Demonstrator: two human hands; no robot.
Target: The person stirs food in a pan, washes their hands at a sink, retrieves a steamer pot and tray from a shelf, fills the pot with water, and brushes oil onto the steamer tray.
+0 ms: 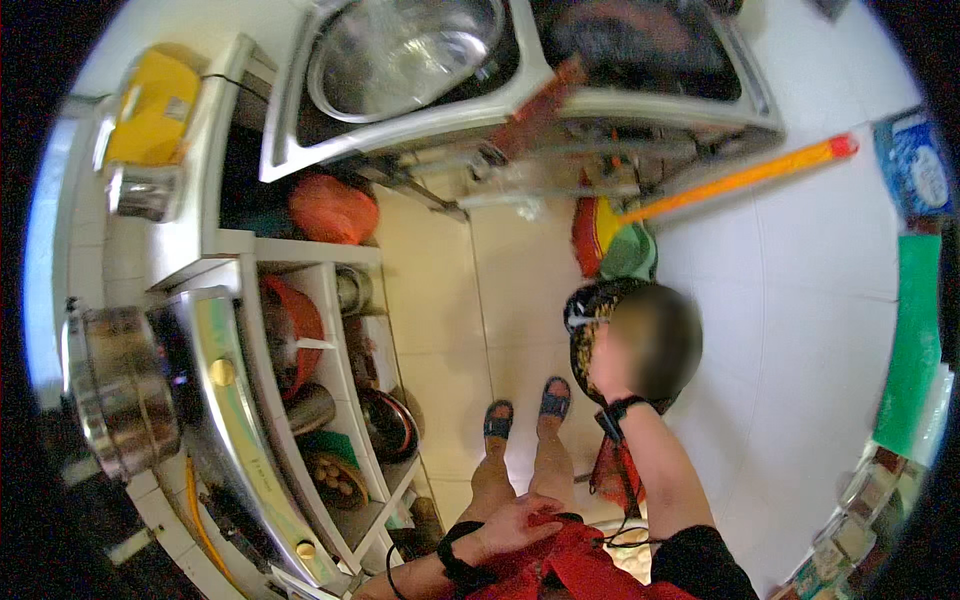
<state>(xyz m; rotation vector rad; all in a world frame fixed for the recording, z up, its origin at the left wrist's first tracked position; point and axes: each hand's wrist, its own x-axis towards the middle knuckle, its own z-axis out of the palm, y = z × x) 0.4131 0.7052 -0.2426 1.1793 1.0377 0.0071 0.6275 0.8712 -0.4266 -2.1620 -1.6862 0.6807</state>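
Observation:
My right hand (612, 368), with a dark band on its wrist, is over a round black container (682, 372) on the right. Its fingers are lost in a blurred patch, so what they touch or hold is hidden. Brown and yellowish bits (584, 362) show at the container's left side, beside a small whitish piece (580, 322). My left hand (522, 526) lies flat on the red cloth (545, 565) at my lap, holding nothing that I can see. A dark band circles that wrist too.
Ahead is a sink with a steel basin (400, 60). A green container (630, 252) and an orange pole (750, 180) stand beyond the black container. Shelves (325, 300) with bowls and pots line the left, beside a steel pot (125, 390) on a stove (225, 375).

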